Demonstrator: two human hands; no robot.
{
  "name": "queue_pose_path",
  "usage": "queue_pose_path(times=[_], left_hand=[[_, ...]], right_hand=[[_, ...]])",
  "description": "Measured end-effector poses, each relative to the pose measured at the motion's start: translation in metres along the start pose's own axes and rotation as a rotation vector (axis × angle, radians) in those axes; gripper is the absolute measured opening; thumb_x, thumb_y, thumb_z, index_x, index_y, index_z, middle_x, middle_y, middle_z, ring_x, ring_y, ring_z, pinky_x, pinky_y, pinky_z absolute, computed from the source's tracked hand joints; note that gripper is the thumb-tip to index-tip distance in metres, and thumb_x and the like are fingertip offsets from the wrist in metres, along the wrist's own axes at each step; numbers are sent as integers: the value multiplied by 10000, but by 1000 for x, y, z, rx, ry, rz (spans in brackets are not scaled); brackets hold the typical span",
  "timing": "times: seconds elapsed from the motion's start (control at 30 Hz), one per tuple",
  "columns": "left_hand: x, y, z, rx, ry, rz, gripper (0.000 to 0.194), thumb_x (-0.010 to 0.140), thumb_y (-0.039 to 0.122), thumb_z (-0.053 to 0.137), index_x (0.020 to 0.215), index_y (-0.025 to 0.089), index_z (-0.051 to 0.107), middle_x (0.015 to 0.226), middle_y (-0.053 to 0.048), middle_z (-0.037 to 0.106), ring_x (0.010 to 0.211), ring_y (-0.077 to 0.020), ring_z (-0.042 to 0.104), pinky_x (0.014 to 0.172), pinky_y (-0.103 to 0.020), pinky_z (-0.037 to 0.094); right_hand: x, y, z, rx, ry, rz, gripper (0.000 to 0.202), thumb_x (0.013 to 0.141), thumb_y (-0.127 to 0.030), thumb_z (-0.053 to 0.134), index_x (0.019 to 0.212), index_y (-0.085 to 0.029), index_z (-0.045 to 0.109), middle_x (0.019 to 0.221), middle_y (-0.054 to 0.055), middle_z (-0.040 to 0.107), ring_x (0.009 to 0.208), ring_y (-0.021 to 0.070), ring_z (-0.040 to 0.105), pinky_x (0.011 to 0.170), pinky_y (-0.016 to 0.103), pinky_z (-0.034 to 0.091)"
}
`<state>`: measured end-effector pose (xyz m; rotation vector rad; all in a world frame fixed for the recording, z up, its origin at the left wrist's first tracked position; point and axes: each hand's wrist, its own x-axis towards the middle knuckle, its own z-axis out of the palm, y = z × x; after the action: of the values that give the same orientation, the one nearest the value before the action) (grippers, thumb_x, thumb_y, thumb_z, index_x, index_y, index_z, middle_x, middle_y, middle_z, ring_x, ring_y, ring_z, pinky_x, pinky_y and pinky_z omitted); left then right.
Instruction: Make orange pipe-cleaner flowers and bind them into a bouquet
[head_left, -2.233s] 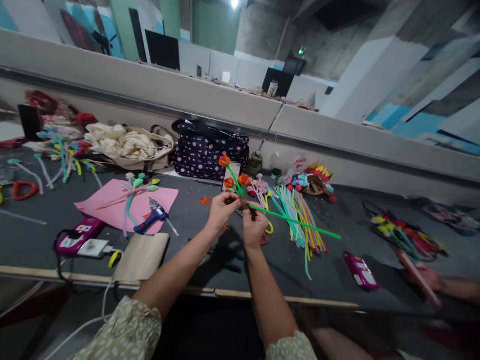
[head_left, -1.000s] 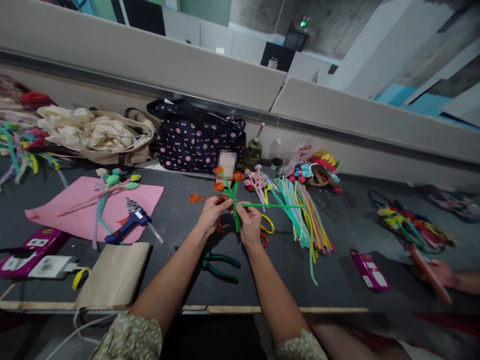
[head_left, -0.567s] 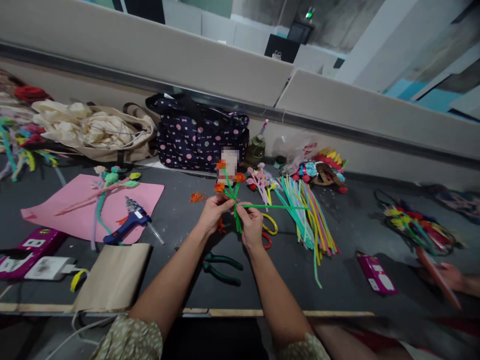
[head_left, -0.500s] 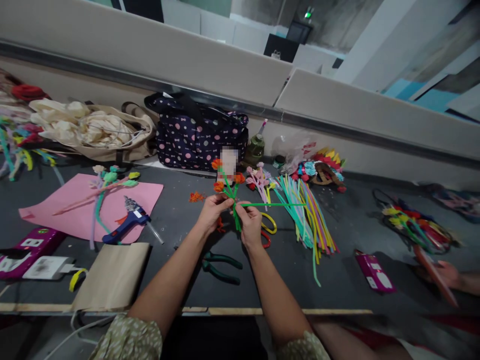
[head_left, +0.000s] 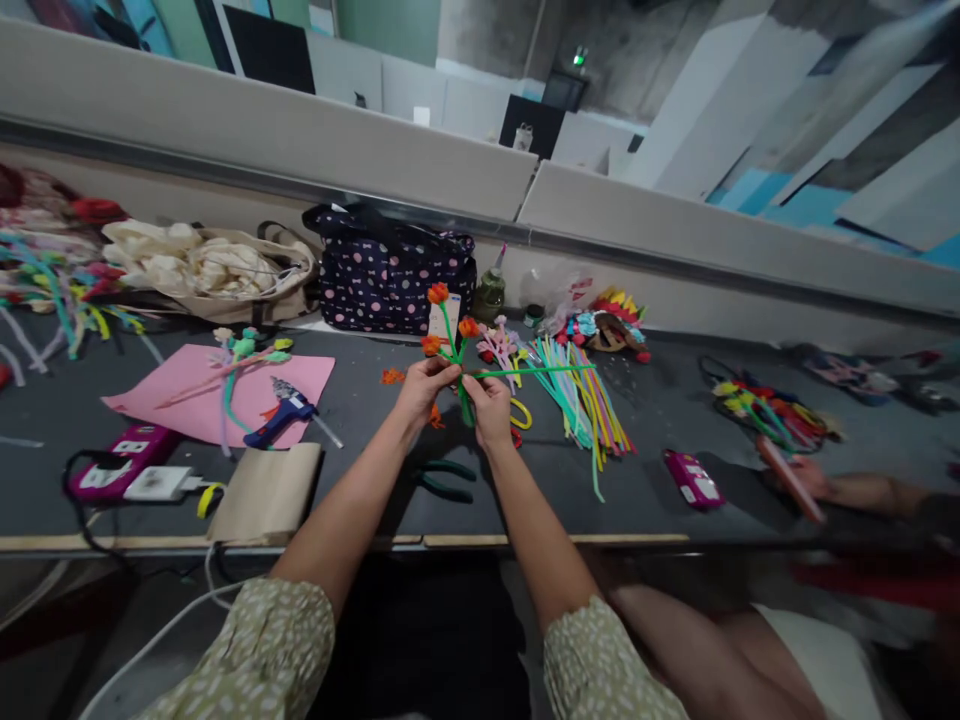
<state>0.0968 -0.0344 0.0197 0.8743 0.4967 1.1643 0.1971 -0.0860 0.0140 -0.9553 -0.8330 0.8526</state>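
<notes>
My left hand [head_left: 425,388] pinches the green stems of a small bunch of orange pipe-cleaner flowers [head_left: 454,335]. Close against it, my right hand [head_left: 488,408] grips a green pipe cleaner [head_left: 540,371] where it meets the stems; its free end sticks out to the right. The lower stems show between my hands, and the exact crossing is partly hidden by my fingers. Under my forearms lie dark green-handled pliers [head_left: 444,480]. Scissors with a yellow and red handle [head_left: 520,414] rest just right of my right hand. Orange scraps [head_left: 391,376] lie beyond my left hand.
Loose coloured pipe cleaners [head_left: 589,400] lie to the right. A glue gun [head_left: 281,415] sits on pink paper [head_left: 176,375], near a brown notebook [head_left: 264,492] and a purple power strip [head_left: 129,460]. A dotted bag [head_left: 390,270] stands behind. Another person's hand [head_left: 814,478] holds a phone-like object at right.
The camera view has shifted, so the table sits higher in the picture. Both hands still hold the flower bunch, and the green pipe cleaner's free end now slants slightly upward.
</notes>
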Motion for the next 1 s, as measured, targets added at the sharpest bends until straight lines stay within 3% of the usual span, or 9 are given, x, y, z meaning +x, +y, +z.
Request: queue_pose_path(times=[0.3,0.53,0.63,0.7,0.8,1.0], left_hand=[[-41,30,14,46,-82,-20,345,490,294,856,621,109,596,626,-4,627,535,-91,548,489,-209,396],[-54,37,26,50,-86,21,347,507,303,848,661,118,597,602,23,597,547,-83,545,600,-235,454],[-49,36,23,107,-81,81,318,532,293,835,625,120,586,569,28,576,536,-80,529,588,-227,440],[-41,34,17,147,-119,120,297,553,293,824,615,120,591,566,25,571,535,-85,523,568,-223,429],[-23,29,7,188,-175,90,296,577,334,806,605,118,604,568,8,580,520,-101,517,512,-230,410],[15,8,-14,173,-157,76,306,542,332,826,608,110,626,574,3,582,529,-91,514,535,-221,409]], right_hand=[[-41,-28,15,138,1,24,211,628,-309,735,722,-147,639,635,-19,650,500,107,553,588,278,505],[-52,-43,14,-111,85,-223,210,698,-356,682,727,-151,648,661,-7,629,601,125,557,632,259,481],[-49,-39,14,-112,88,-207,187,699,-335,694,735,-154,666,665,-7,636,622,127,560,652,250,470],[-43,-33,14,54,37,-66,167,672,-311,724,707,-159,663,642,-15,640,613,121,566,649,241,469],[-28,-24,15,133,-2,-21,169,664,-316,723,705,-165,660,618,-15,648,546,128,573,596,264,488],[4,0,12,192,-79,71,166,630,-288,755,697,-157,678,624,9,681,516,140,601,561,281,515]])
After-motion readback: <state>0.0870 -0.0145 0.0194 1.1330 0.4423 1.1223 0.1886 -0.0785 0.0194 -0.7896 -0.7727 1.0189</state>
